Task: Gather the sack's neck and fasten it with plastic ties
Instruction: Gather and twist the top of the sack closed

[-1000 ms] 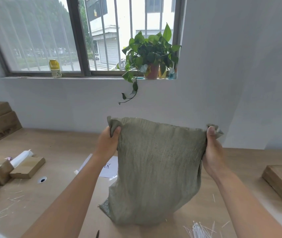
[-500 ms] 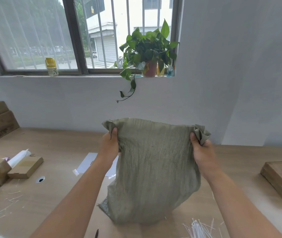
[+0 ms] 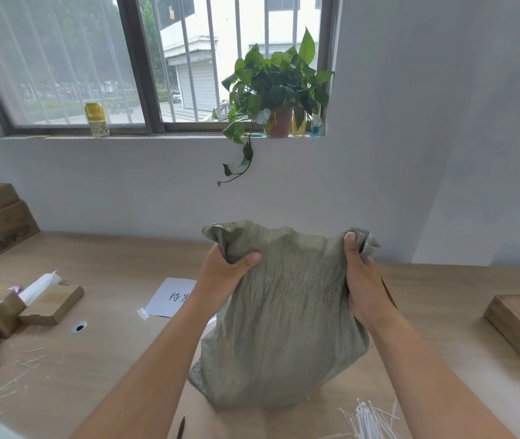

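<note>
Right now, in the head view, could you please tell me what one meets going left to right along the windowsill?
Yellow-capped bottle → potted plant in its reddish pot → amber glass → blue glass. Below the sill, both hands grip the sack's top corners.

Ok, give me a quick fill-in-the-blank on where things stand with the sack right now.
1. Both hands grip the sack at its ____ corners.
2. The left hand and right hand hold the neck spread ____, not yet gathered.
3. The white plastic ties lie on the table near the ____ forearm.

Missing words: top; wide; right
</note>
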